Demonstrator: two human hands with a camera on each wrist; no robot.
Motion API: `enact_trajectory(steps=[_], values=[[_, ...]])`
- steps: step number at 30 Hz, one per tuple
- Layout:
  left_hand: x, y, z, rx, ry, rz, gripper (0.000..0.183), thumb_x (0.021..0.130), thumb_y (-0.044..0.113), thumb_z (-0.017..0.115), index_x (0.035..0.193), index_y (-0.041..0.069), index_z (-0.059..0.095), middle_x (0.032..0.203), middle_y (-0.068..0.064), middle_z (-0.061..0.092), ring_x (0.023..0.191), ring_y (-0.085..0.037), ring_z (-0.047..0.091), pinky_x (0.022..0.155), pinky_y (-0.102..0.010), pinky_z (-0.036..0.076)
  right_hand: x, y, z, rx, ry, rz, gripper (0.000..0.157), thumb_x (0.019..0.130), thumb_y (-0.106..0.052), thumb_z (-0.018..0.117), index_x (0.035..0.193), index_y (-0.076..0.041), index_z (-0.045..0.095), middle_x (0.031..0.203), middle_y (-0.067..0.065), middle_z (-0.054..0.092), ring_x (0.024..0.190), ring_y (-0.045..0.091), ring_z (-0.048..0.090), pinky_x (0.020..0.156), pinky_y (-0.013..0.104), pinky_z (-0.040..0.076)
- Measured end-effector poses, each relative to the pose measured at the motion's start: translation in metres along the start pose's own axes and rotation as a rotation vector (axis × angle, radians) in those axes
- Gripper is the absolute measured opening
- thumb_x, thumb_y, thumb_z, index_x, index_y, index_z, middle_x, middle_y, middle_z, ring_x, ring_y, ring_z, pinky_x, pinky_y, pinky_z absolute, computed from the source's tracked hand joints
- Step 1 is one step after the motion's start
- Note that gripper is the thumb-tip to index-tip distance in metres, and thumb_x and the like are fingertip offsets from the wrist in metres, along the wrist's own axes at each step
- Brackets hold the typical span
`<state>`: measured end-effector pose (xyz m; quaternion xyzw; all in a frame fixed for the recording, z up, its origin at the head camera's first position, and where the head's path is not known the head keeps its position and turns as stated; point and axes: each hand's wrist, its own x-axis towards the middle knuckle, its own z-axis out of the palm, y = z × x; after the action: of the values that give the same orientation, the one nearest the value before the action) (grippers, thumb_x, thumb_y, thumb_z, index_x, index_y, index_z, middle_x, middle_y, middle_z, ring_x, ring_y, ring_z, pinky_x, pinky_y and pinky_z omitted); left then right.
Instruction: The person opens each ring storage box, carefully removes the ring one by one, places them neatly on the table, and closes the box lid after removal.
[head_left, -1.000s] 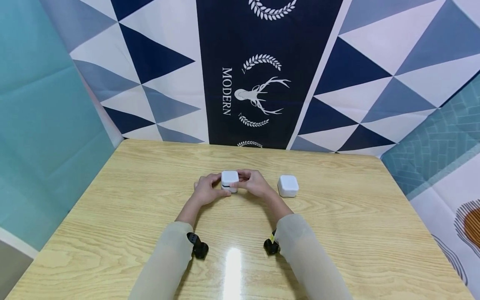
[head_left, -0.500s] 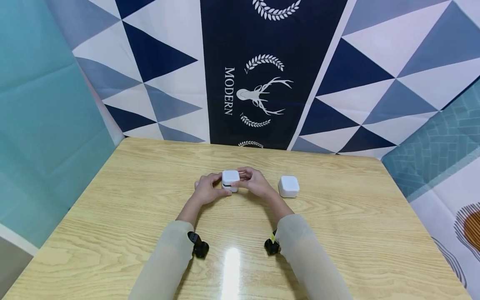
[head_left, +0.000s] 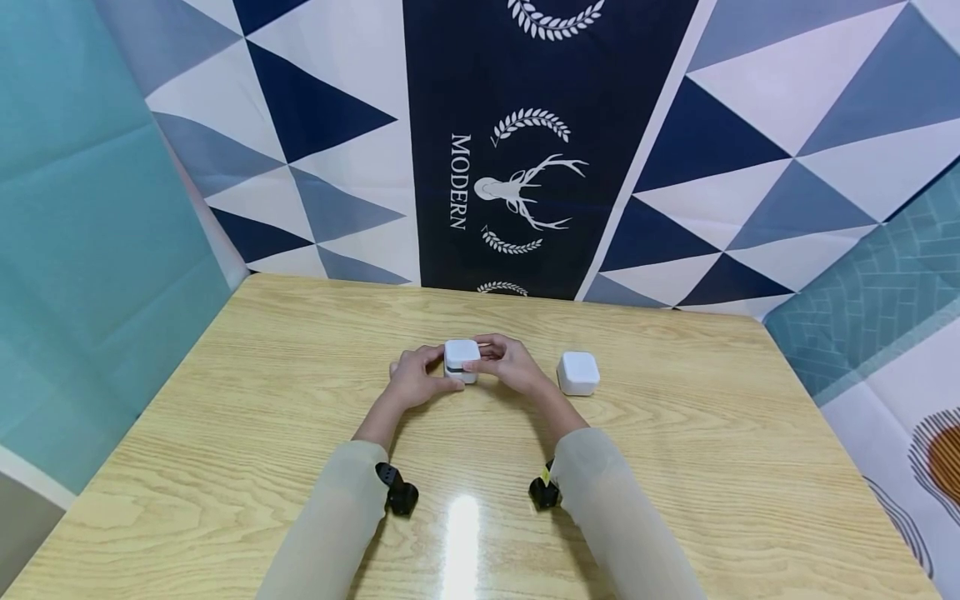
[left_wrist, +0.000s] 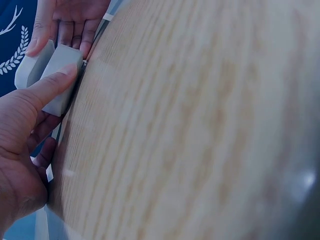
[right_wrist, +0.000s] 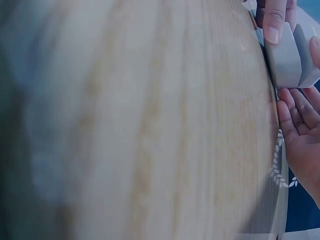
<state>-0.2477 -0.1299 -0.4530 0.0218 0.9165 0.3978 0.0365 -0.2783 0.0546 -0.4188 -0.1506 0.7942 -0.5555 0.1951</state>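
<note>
A small white rounded box stands at the middle of the table, in two parts with a dark gap between them. My left hand (head_left: 411,379) grips the lower part (head_left: 467,378), its thumb on the near side, as the left wrist view also shows. My right hand (head_left: 512,367) pinches the upper part (head_left: 461,352) from the right between thumb and fingers. The left wrist view shows the upper part (left_wrist: 26,72) slightly apart from the lower part (left_wrist: 67,56). What is inside the box is hidden.
A second white rounded box (head_left: 577,372) stands to the right of my right hand on the wooden table (head_left: 675,467). A patterned cloth (head_left: 337,100) hangs behind the table's far edge. Black wrist cameras are strapped at both sleeves.
Both hands keep their hold on the box. The dark gap between its two parts looks slightly wider than before. The whole head view has shifted a little.
</note>
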Motion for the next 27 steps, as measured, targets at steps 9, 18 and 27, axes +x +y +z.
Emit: enact_trajectory(steps=[9,18,27], values=[[0.000,0.000,0.001,-0.002,-0.002,-0.003,0.074,0.067,0.046,0.071,0.131,0.021,0.044,0.132,0.000,0.046,0.116,-0.025,0.036,0.083,-0.038,0.020,0.008,0.012,-0.002,0.003,0.008,-0.004,0.053,0.076,-0.021,0.069,0.123,-0.007,0.049,0.113,0.015,0.059,0.104,0.022,0.055,0.087,0.032,0.042],[-0.001,0.000,0.001,-0.006,0.001,-0.003,0.072,0.067,0.045,0.072,0.130,0.022,0.045,0.131,-0.001,0.047,0.117,-0.026,0.036,0.085,-0.039,0.019,0.014,0.024,0.000,-0.019,0.046,-0.009,0.052,0.074,-0.025,0.071,0.120,-0.012,0.052,0.109,0.009,0.061,0.101,0.018,0.057,0.085,0.031,0.044],[0.000,0.000,0.000,-0.006,-0.005,-0.004,0.073,0.067,0.045,0.072,0.130,0.022,0.045,0.132,-0.001,0.046,0.118,-0.026,0.036,0.085,-0.039,0.019,0.014,0.023,0.000,-0.033,0.053,-0.003,0.050,0.074,-0.026,0.070,0.119,-0.013,0.053,0.108,0.009,0.061,0.100,0.017,0.057,0.084,0.030,0.044]])
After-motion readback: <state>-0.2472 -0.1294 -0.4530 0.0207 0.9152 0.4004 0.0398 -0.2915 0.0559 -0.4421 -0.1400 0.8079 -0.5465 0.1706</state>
